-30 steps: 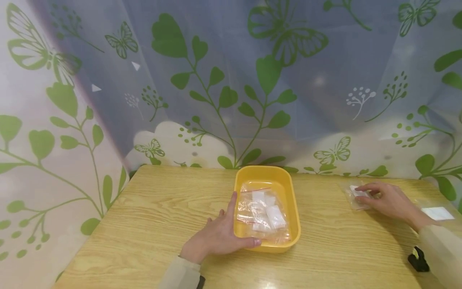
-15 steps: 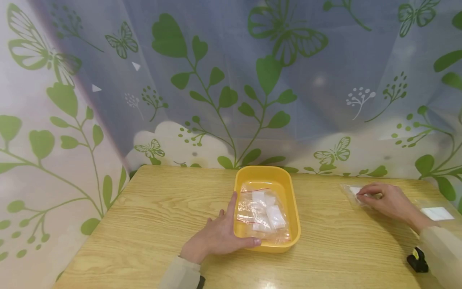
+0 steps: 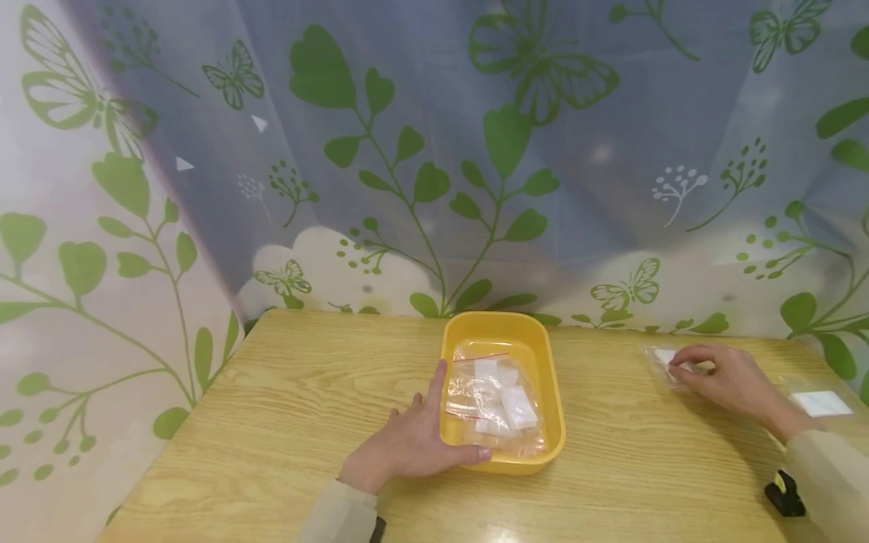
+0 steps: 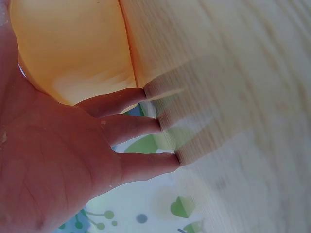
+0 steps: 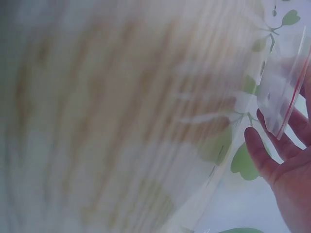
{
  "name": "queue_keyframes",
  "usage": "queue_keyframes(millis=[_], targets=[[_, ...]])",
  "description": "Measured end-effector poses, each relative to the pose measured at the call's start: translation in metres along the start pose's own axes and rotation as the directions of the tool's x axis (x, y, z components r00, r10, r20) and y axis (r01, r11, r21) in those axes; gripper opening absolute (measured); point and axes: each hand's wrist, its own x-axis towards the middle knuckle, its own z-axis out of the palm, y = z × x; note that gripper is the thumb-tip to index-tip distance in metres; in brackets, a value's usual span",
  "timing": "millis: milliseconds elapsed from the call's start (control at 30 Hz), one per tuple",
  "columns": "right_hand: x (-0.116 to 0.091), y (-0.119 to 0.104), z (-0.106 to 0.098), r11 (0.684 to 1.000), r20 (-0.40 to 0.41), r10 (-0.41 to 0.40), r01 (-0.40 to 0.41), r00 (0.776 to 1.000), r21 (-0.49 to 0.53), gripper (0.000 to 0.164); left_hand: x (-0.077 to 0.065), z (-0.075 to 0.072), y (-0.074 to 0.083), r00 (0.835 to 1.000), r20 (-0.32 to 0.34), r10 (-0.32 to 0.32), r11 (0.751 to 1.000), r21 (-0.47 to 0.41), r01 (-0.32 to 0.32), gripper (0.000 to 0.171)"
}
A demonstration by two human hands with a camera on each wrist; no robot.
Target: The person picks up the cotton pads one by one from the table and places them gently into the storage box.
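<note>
My left hand (image 3: 407, 445) rests at the near left corner of a yellow plastic tray (image 3: 555, 385). Its thumb lies along the front rim and its index finger along the left one. Straight, the other fingertips (image 4: 167, 162) touch the table in the left wrist view. Inside the tray lie clear zip bags (image 3: 495, 403) with white squares and red seal lines. To the right, my right hand (image 3: 729, 383) pinches a small clear zip bag (image 3: 657, 358) holding something white, between thumb and index finger. In the right wrist view this bag (image 5: 281, 92) stands tilted above the table.
Another clear bag with a white square (image 3: 823, 403) lies by the right wrist. A small black and yellow object (image 3: 784, 494) sits near the right sleeve. A patterned curtain (image 3: 434, 151) hangs behind the wooden table (image 3: 305, 385).
My right thumb and fingertips have closed together on the small bag, and the bag's near edge has lifted and drawn up toward the hand. The left hand and tray have stayed put.
</note>
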Motion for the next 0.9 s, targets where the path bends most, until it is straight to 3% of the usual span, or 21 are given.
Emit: queue_keyframes(millis=[567, 900], targets=[[0.003, -0.014, -0.003, 0.994, -0.093, -0.103, 0.097, 0.990, -0.058, 0.027, 0.000, -0.001, -0.001, 1.000, 0.001, 0.014, 1.000, -0.006, -0.014, 0.134], [0.002, -0.024, -0.003, 0.973, -0.148, -0.223, 0.211, 0.964, -0.090, 0.037, -0.001, -0.001, 0.001, 1.000, 0.011, 0.007, 1.000, -0.001, -0.007, 0.133]])
